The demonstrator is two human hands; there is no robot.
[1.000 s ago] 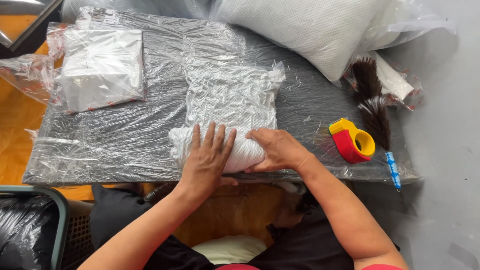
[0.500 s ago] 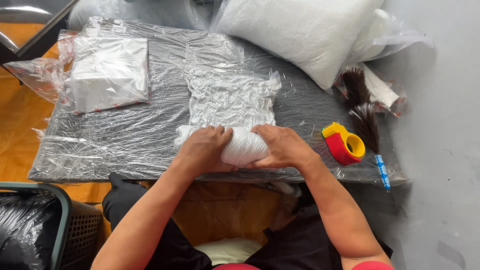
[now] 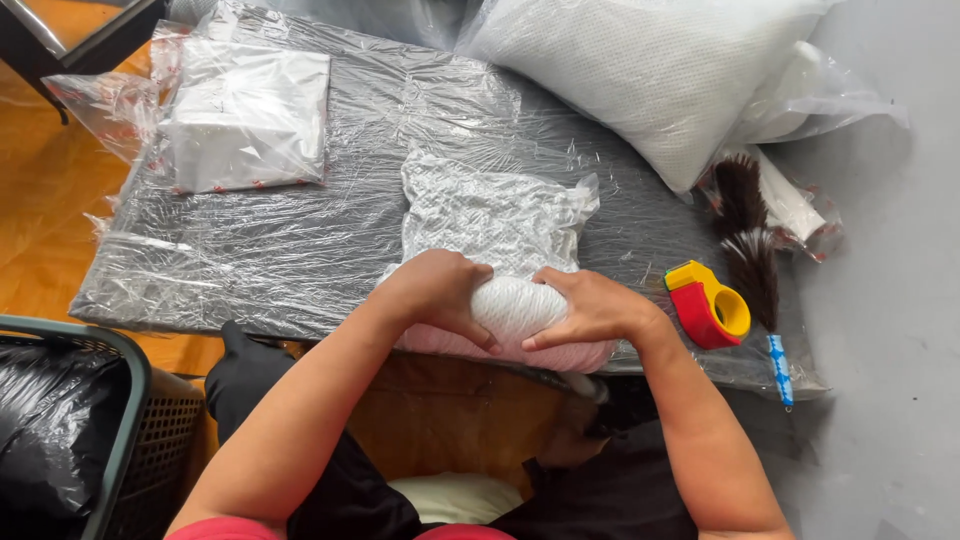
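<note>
Left hand [image 3: 440, 295]: clenched on rolled white fabric [image 3: 515, 305]
Right hand [image 3: 590, 310]: grasping the same roll
Surface [image 3: 300, 250]: plastic-wrapped
Nearby: tape dispenser [image 3: 708, 303]

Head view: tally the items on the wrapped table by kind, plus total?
Rolled white textile in clear bag, under left hand and right hand: 1
Flat bagged white packet: 1
Large white pillow: 1
Red and yellow tape dispenser: 1
Dark feather duster: 1
Total: 5
</note>
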